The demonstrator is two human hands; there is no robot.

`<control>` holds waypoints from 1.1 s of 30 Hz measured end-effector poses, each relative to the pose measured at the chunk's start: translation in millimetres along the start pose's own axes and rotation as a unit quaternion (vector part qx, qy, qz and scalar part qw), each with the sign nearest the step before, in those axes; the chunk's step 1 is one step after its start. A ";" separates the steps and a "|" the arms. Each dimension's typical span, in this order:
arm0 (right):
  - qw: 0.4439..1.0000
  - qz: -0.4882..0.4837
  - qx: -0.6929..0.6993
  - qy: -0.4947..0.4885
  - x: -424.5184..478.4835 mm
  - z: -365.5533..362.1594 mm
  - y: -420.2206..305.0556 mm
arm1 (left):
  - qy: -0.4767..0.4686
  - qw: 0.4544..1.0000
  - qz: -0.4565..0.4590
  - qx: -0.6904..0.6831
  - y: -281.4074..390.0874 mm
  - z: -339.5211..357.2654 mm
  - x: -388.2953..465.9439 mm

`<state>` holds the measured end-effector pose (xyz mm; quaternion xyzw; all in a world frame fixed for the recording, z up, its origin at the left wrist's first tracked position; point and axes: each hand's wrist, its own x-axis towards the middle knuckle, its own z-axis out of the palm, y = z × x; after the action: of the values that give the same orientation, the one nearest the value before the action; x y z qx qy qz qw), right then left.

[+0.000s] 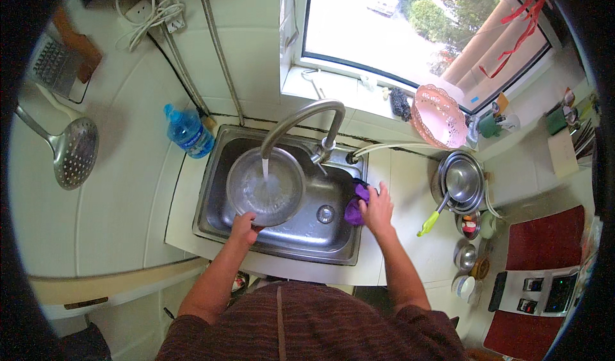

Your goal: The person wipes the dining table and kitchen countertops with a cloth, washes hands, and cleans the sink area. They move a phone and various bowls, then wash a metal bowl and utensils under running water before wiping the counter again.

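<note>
Under the curved metal faucet [300, 116], a round metal basin [245, 178] sits tilted in the left part of the stainless steel sink [307, 245]. Water runs from the spout into it. My left hand [246, 230] grips the basin's near rim. My right hand [378, 209] is at the sink's right edge, fingers spread, beside a purple cloth [354, 213] that hangs over the rim. Whether its fingertips touch the cloth is unclear. The sink's drain [325, 213] shows to the right of the basin.
A blue plastic bottle [192, 135] stands behind the sink's left corner. Stacked pots with a green-handled ladle [435, 217] and small bowls [466, 257] line the right side. A pink openwork basket [439, 118] leans by the window. A skimmer [77, 152] hangs left.
</note>
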<state>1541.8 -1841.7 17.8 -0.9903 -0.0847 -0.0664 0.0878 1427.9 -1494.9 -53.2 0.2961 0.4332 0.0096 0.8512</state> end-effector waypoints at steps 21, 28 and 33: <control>0.913 0.034 0.352 -0.203 -22.6 53.5 2.3 | -0.001 0.995 -0.091 0.027 -58.7 21.0 73.3; 0.976 0.018 0.216 0.018 84.9 1.4 20.0 | 0.135 0.962 0.152 0.183 3.3 42.4 25.6; 0.984 -0.024 0.110 0.135 186.9 -41.9 13.9 | 0.184 0.686 0.401 0.578 15.4 21.4 14.6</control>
<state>1721.9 -1833.8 83.9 -0.9540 -0.1028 -0.1923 0.2056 1456.6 -1488.9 -46.4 0.8675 0.3403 0.1521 0.3296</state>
